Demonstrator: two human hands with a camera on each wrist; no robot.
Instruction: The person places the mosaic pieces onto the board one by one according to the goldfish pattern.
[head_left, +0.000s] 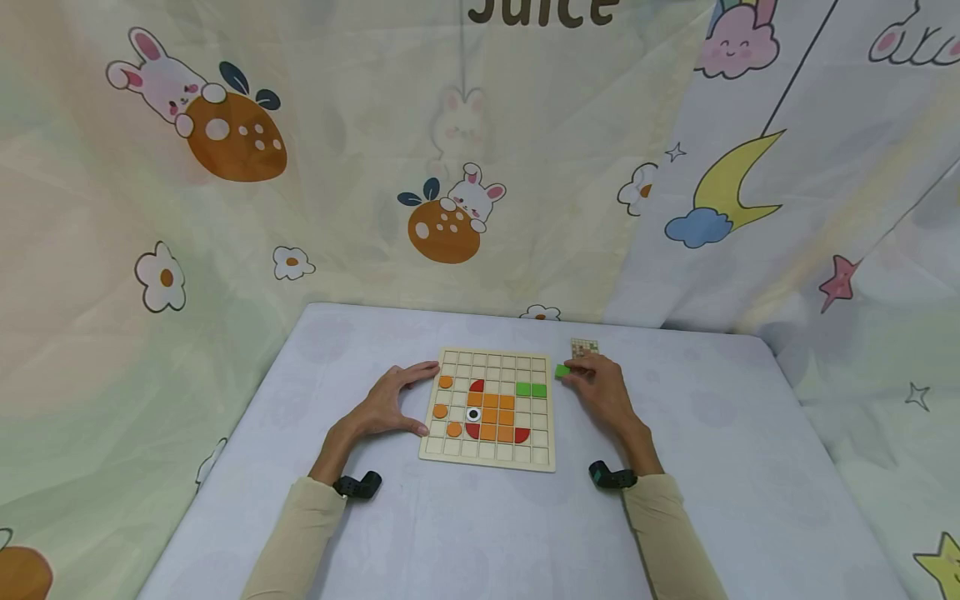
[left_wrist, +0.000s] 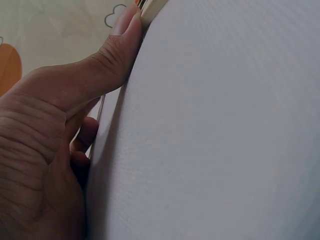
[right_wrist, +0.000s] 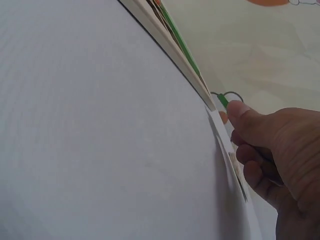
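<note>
A pale wooden grid board (head_left: 487, 454) lies on the table. On it several orange square tiles (head_left: 495, 417) form a block, with red quarter-round tiles (head_left: 521, 435) at its corners and an eye tile (head_left: 473, 414) at its left. Three orange discs (head_left: 440, 411) sit in the left columns, and two green squares (head_left: 531, 390) lie side by side at the right. My left hand (head_left: 382, 404), thumb and forefinger spread, touches the board's left edge. Just off the right edge, my right hand (head_left: 600, 392) pinches a green square tile (head_left: 562, 371) between thumb and fingers.
A small card with a grid picture (head_left: 585, 347) lies behind my right hand, partly covered by it. White cloth covers the table (head_left: 487, 533). Printed fabric (head_left: 337, 167) hangs behind the far edge. Each wrist wears a black camera band (head_left: 360, 485).
</note>
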